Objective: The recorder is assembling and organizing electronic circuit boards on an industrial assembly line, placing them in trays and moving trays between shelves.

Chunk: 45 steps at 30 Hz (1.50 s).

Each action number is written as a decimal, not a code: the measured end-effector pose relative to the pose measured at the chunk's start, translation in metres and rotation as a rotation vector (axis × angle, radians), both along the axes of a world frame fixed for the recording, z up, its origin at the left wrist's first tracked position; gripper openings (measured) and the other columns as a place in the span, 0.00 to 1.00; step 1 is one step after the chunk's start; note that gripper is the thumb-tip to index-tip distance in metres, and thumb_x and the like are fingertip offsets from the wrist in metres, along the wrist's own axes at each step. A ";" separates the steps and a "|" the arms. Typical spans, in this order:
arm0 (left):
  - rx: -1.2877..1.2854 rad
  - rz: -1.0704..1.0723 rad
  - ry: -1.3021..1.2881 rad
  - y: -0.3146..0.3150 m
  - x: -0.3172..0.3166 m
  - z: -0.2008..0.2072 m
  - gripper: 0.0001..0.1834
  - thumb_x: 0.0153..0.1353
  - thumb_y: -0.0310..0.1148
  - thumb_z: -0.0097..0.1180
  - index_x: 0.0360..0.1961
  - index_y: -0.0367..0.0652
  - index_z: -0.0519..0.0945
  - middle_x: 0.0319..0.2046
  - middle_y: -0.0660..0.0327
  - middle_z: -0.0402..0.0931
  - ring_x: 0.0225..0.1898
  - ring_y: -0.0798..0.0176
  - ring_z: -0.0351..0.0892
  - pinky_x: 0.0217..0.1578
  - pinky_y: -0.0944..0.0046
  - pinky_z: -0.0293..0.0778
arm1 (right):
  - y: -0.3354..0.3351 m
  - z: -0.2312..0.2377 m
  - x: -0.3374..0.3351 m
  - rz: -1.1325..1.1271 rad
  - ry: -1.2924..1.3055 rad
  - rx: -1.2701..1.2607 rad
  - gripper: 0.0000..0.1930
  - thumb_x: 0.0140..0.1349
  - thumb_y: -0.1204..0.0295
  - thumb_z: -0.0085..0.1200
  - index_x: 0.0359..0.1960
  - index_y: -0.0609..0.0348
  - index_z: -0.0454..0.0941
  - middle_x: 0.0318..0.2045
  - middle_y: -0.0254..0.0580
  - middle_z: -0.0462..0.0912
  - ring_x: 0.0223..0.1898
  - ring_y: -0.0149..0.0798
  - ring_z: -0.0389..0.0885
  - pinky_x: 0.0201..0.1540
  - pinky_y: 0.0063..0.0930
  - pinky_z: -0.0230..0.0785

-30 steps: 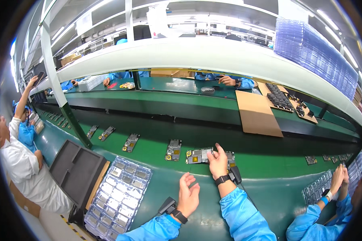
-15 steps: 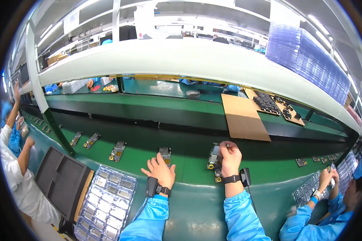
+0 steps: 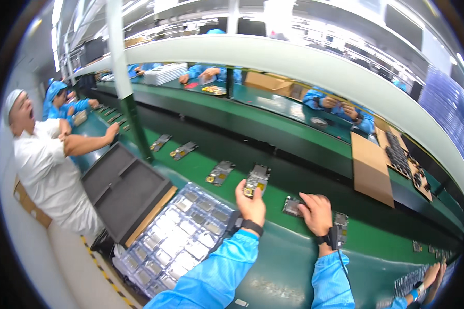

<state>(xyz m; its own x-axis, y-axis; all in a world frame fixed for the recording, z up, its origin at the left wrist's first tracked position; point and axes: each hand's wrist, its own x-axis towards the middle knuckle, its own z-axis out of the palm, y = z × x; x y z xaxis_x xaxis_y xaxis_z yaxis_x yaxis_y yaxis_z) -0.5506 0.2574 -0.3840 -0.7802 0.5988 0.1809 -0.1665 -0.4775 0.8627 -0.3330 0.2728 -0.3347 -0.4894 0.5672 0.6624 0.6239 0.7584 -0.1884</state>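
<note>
Between the thumb and fingers of my left hand [image 3: 250,206] is the lower end of a circuit board [image 3: 258,176], at the edge of the green belt [image 3: 273,221]. Its upper part shows grey shields, and a round gold part sits near my fingertips. My right hand [image 3: 318,213] is curled, thumb and fingers at the right end of a second circuit board [image 3: 292,206], which lies turned sideways; the fingers hide that end. Another board [image 3: 341,221] rests on the belt beside my right wrist.
A clear plastic tray [image 3: 175,237] of metal-coloured pieces lies left of my left forearm, beside a black foam-lined box [image 3: 123,188]. More boards [image 3: 220,173] sit along the belt. Cardboard [image 3: 372,170] leans at the right. A green post [image 3: 134,123] rises at the left; co-workers are on both sides.
The view has swung left. My left hand, earlier spread over a board, now grips one. My right hand now has a board turned sideways at its fingertips, away from the one near my wrist.
</note>
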 end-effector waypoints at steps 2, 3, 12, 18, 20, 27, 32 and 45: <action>0.073 -0.133 -0.210 -0.004 0.008 0.012 0.30 0.67 0.11 0.50 0.69 0.43 0.63 0.60 0.52 0.70 0.55 0.57 0.78 0.55 0.51 0.84 | -0.002 -0.009 0.005 -0.042 -0.034 -0.080 0.18 0.62 0.69 0.63 0.54 0.53 0.84 0.49 0.42 0.85 0.52 0.50 0.80 0.59 0.47 0.68; 0.068 -0.151 -0.227 -0.005 0.007 0.013 0.31 0.68 0.11 0.48 0.69 0.44 0.62 0.60 0.52 0.69 0.55 0.56 0.78 0.54 0.48 0.86 | -0.005 -0.009 0.000 -0.036 -0.015 -0.052 0.18 0.62 0.71 0.63 0.54 0.55 0.83 0.49 0.43 0.85 0.52 0.51 0.80 0.59 0.47 0.68; 0.096 -0.473 -0.246 -0.002 0.023 -0.005 0.29 0.68 0.13 0.52 0.67 0.44 0.66 0.54 0.53 0.74 0.52 0.58 0.81 0.51 0.54 0.88 | -0.100 0.073 -0.138 0.426 -0.034 -0.233 0.10 0.61 0.73 0.63 0.45 0.58 0.86 0.43 0.45 0.87 0.45 0.52 0.84 0.53 0.40 0.75; -0.039 -0.698 -0.137 -0.005 0.037 0.016 0.30 0.66 0.11 0.51 0.68 0.41 0.66 0.52 0.55 0.74 0.51 0.58 0.82 0.49 0.53 0.89 | -0.090 0.032 -0.224 0.182 -0.466 -0.258 0.11 0.58 0.65 0.66 0.37 0.59 0.85 0.38 0.47 0.85 0.45 0.51 0.84 0.48 0.46 0.77; -0.086 -0.729 -0.115 -0.007 0.031 0.015 0.30 0.66 0.12 0.51 0.68 0.40 0.65 0.52 0.56 0.73 0.53 0.58 0.81 0.52 0.53 0.88 | -0.095 0.031 -0.231 0.160 -0.463 -0.303 0.11 0.58 0.64 0.66 0.36 0.59 0.85 0.38 0.48 0.85 0.45 0.52 0.84 0.47 0.47 0.77; -0.117 -0.751 -0.148 -0.001 0.033 0.018 0.28 0.66 0.13 0.50 0.67 0.39 0.67 0.52 0.54 0.74 0.53 0.56 0.82 0.49 0.55 0.89 | -0.086 0.037 -0.234 0.081 -0.438 -0.592 0.12 0.60 0.65 0.66 0.40 0.59 0.85 0.38 0.48 0.86 0.44 0.52 0.85 0.47 0.45 0.78; -0.094 -0.672 -0.073 0.001 0.045 0.015 0.29 0.66 0.14 0.51 0.67 0.43 0.69 0.54 0.51 0.73 0.50 0.54 0.83 0.46 0.55 0.91 | -0.090 0.043 -0.201 0.287 0.099 -0.551 0.08 0.66 0.66 0.61 0.38 0.57 0.83 0.38 0.48 0.86 0.42 0.54 0.86 0.45 0.43 0.77; -0.096 -1.171 0.178 -0.065 0.072 0.056 0.14 0.77 0.42 0.50 0.47 0.42 0.78 0.47 0.60 0.75 0.44 0.66 0.81 0.28 0.63 0.87 | -0.162 -0.028 0.060 -0.085 0.775 -0.394 0.12 0.67 0.79 0.61 0.51 0.68 0.80 0.36 0.40 0.85 0.33 0.28 0.82 0.34 0.23 0.77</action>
